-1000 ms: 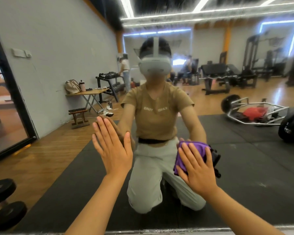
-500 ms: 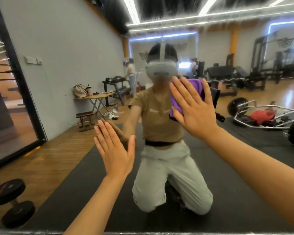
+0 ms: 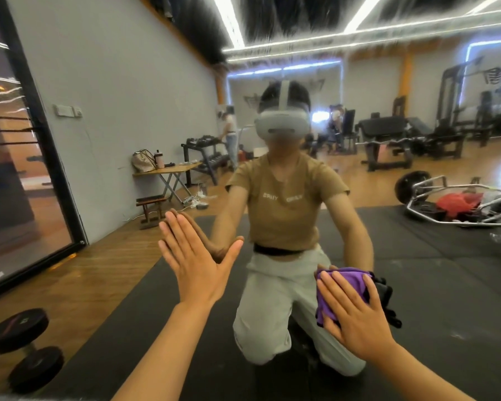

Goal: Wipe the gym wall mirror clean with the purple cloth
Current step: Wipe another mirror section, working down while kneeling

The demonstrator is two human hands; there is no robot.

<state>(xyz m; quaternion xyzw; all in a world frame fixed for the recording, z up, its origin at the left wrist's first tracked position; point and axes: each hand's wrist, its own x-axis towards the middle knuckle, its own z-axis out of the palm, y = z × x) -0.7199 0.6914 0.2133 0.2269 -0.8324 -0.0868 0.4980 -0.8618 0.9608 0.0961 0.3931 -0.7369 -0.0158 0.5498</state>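
We see the left hand (image 3: 195, 263) flat against the gym wall mirror (image 3: 113, 96), fingers straight and together, thumb spread. The right hand (image 3: 356, 315), low right, presses the purple cloth (image 3: 343, 280) to the glass with fingers straight and slightly apart. The reflected shirt's (image 3: 284, 204) lettering is too blurred to read.
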